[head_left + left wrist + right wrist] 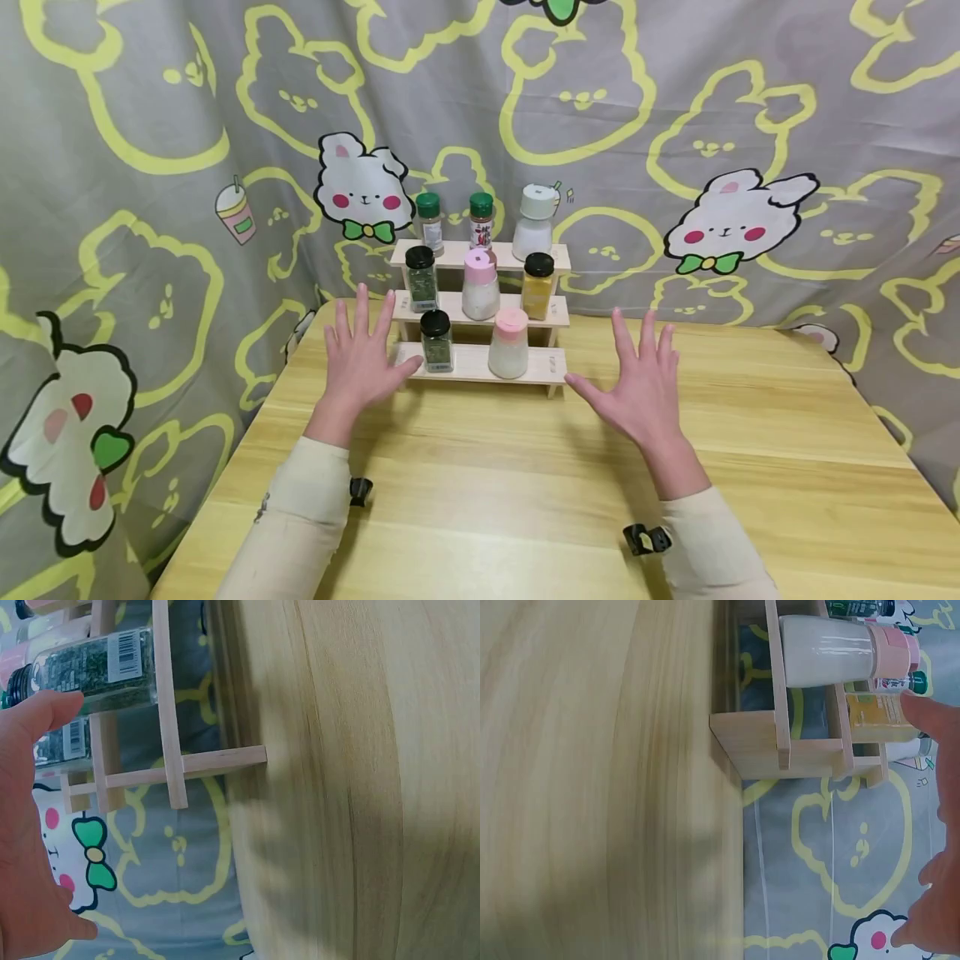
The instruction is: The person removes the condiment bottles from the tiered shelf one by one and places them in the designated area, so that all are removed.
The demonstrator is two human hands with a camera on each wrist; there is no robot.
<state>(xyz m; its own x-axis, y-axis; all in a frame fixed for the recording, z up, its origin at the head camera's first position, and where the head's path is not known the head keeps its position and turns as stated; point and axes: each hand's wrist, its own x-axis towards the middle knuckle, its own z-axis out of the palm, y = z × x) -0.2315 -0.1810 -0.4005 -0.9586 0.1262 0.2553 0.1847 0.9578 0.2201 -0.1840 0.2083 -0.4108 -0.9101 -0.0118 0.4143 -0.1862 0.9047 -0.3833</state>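
Observation:
A three-step wooden spice rack (470,365) stands at the back of the table. Its bottom step holds a black-capped jar of green herbs (438,348) and a pink-capped white shaker (508,354). My left hand (358,371) is spread at the rack's left side, thumb close to the herb jar; whether they touch I cannot tell. On the right, my right hand (647,396) is spread with its thumb near the rack's end, holding nothing. The middle step carries another herb jar (422,283), a lilac-capped shaker (481,296) and a jar of yellow powder (537,292).
On the top step are two green-capped bottles, one at left (430,229) and one mid-step (481,223), plus a white-capped shaker (534,229). A grey patterned curtain (465,100) hangs behind and beside the wooden table (480,500). Both wrists wear black straps.

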